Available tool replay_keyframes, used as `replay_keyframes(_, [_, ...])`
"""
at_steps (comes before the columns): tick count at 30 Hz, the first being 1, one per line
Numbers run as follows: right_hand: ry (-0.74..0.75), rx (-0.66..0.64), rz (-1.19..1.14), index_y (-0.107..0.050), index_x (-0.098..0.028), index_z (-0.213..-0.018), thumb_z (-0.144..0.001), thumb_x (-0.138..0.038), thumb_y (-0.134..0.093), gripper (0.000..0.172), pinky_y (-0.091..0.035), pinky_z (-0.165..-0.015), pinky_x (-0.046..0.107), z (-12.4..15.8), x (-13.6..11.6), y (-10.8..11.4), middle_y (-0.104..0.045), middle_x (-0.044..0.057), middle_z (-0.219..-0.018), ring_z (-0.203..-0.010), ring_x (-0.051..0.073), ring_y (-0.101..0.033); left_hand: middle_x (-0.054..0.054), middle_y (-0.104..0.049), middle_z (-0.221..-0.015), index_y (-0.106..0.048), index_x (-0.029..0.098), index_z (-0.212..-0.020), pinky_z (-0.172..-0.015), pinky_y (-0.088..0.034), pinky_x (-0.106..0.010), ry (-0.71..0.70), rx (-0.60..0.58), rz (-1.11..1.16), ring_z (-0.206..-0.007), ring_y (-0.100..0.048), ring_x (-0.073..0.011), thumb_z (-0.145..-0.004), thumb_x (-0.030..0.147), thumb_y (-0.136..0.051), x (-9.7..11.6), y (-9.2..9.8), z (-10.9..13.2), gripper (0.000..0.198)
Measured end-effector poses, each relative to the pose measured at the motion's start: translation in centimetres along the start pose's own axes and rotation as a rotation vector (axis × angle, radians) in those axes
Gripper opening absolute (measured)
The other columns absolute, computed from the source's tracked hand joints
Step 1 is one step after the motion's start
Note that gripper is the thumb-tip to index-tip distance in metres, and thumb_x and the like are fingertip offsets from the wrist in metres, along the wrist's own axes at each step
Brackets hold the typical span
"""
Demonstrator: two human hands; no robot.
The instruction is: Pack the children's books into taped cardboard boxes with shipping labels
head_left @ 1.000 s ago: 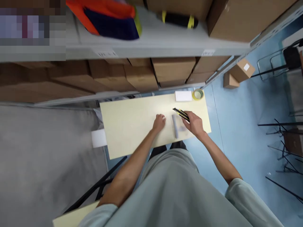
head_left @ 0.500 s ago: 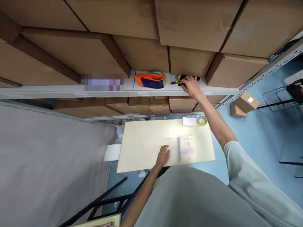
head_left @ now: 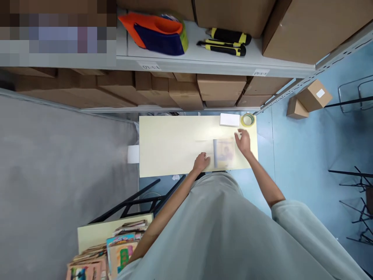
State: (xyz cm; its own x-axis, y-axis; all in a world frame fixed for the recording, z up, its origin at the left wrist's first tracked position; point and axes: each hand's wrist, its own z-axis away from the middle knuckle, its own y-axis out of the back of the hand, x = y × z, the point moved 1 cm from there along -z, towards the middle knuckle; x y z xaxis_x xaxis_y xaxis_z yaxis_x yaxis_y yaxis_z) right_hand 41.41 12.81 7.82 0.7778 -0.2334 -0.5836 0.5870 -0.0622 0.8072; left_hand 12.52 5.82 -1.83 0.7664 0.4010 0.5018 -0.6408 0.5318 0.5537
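My left hand [head_left: 201, 162] rests at the front of the cream table [head_left: 169, 146], its fingers loosely curved and thumb apart, with nothing visible in it. Just right of it lies a thin book with a pale cover and blue spine [head_left: 223, 153], washed out by glare. A faint line beside the book may be the edge of a clear sleeve; I cannot tell. Over the table's right side is my right hand [head_left: 243, 141], slightly blurred, thumb and fingers apart and nothing seen between them. Behind it are a roll of tape [head_left: 247, 119] and a white box [head_left: 229, 119].
Utility knives [head_left: 225, 49] and an orange and blue tape dispenser [head_left: 160, 35] lie on the shelf [head_left: 192, 64] above the table. Cardboard boxes [head_left: 221, 87] fill the shelving. A lower-left table [head_left: 90, 233] carries stacked books [head_left: 121, 254]. More boxes [head_left: 313, 95] stand on the floor at right.
My right hand has left the utility knives on the shelf and come down over the table. The view has tilted downward. My left hand stays beside the book.
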Motion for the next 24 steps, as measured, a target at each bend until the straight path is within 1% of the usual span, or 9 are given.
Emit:
replay_keyframes(2, [-0.249, -0.114, -0.012, -0.065, -0.009, -0.126, -0.101, -0.036, -0.056, 0.037, -0.057, -0.097, 0.045, 5.7, 3.6, -2.6, -0.073, 0.023, -0.120, -0.104, 0.030, -0.070, -0.017, -0.075, -0.128, -0.064, 0.019, -0.123, -0.105, -0.052, -0.042, 0.022, 0.017, -0.033, -0.116, -0.071, -0.0302, -0.093, 0.033, -0.066, 0.3, -0.4, -0.2, 0.033])
replay_keyframes(4, [-0.411, -0.202, -0.044, -0.064, -0.010, -0.129, -0.098, -0.041, -0.061, 0.043, -0.057, -0.092, 0.040, 9.7, 5.4, -4.6, -0.075, 0.021, -0.122, -0.101, 0.028, -0.072, -0.019, -0.075, -0.127, -0.063, 0.019, -0.122, -0.103, -0.052, -0.043, 0.047, 0.036, -0.064, -0.120, -0.070, -0.0325, -0.093, 0.036, -0.066, 0.6, -0.6, -0.5, 0.034])
replay_keyframes(7, [-0.520, -0.229, -0.048, -0.064, -0.011, -0.127, -0.095, -0.046, -0.065, 0.048, -0.056, -0.095, 0.039, 12.3, 5.5, -6.6, -0.076, 0.019, -0.118, -0.107, 0.028, -0.072, -0.017, -0.077, -0.111, -0.065, 0.021, -0.106, -0.094, -0.053, -0.043, 0.090, 0.035, -0.103, -0.111, -0.071, -0.0341, -0.091, 0.038, -0.066, 1.1, -0.8, -0.9, 0.023])
replay_keyframes(9, [-0.555, -0.214, -0.028, -0.065, -0.011, -0.125, -0.092, -0.050, -0.071, 0.052, -0.055, -0.099, 0.040, 12.1, 5.0, -7.4, -0.076, 0.021, -0.120, -0.114, 0.030, -0.071, -0.012, -0.076, -0.094, -0.065, 0.024, -0.090, -0.087, -0.053, -0.041, 0.099, 0.022, -0.114, -0.100, -0.072, -0.0325, -0.088, 0.037, -0.067, 1.5, -0.9, -1.0, 0.013])
replay_keyframes(12, [-0.635, -0.201, -0.043, -0.066, -0.012, -0.120, -0.084, -0.052, -0.078, 0.055, -0.054, -0.102, 0.041, 10.9, 4.7, -7.8, -0.074, 0.022, -0.121, -0.120, 0.033, -0.069, -0.007, -0.071, -0.082, -0.060, 0.025, -0.075, -0.082, -0.053, -0.037, 0.055, 0.018, -0.095, -0.092, -0.070, -0.0282, -0.083, 0.035, -0.069, 2.4, -1.2, -0.7, 0.015])
replay_keyframes(15, [-0.706, -0.214, -0.126, -0.066, -0.016, -0.103, -0.079, -0.046, -0.082, 0.041, -0.054, -0.099, 0.039, 9.8, 5.1, -7.8, -0.074, 0.020, -0.117, -0.118, 0.032, -0.069, -0.005, -0.072, -0.094, -0.057, 0.025, -0.074, -0.087, -0.052, -0.033, -0.039, 0.022, -0.039, -0.098, -0.068, -0.0247, -0.081, 0.031, -0.068, 3.7, -1.7, 0.1, 0.015])
replay_keyframes(17, [-0.716, -0.229, -0.183, -0.063, -0.019, -0.091, -0.074, -0.042, -0.084, 0.035, -0.055, -0.093, 0.036, 9.5, 5.3, -7.5, -0.075, 0.016, -0.110, -0.111, 0.030, -0.070, -0.004, -0.071, -0.096, -0.055, 0.024, -0.074, -0.088, -0.052, -0.031, -0.084, 0.010, 0.003, -0.097, -0.067, -0.0220, -0.081, 0.028, -0.067, 4.6, -2.0, 0.8, 0.014])
replay_keyframes(21, [-0.696, -0.274, -0.341, -0.054, -0.023, -0.085, -0.071, -0.048, -0.085, 0.042, -0.056, -0.076, 0.031, 9.4, 4.9, -6.4, -0.074, 0.006, -0.092, -0.090, 0.024, -0.072, 0.000, -0.066, -0.084, -0.057, 0.024, -0.079, -0.080, -0.053, -0.030, -0.098, -0.003, 0.085, -0.080, -0.064, -0.0187, -0.084, 0.030, -0.064, 6.1, -2.0, 2.2, 0.011])
replay_keyframes(24, [-0.641, -0.283, -0.495, -0.048, -0.026, -0.089, -0.072, -0.060, -0.083, 0.052, -0.055, -0.068, 0.028, 9.5, 3.6, -5.0, -0.072, 0.001, -0.086, -0.081, 0.020, -0.071, -0.001, -0.070, -0.088, -0.064, 0.024, -0.086, -0.079, -0.055, -0.030, -0.115, 0.023, 0.167, -0.083, -0.066, -0.0195, -0.093, 0.041, -0.060, 6.8, -0.7, 3.6, 0.019])
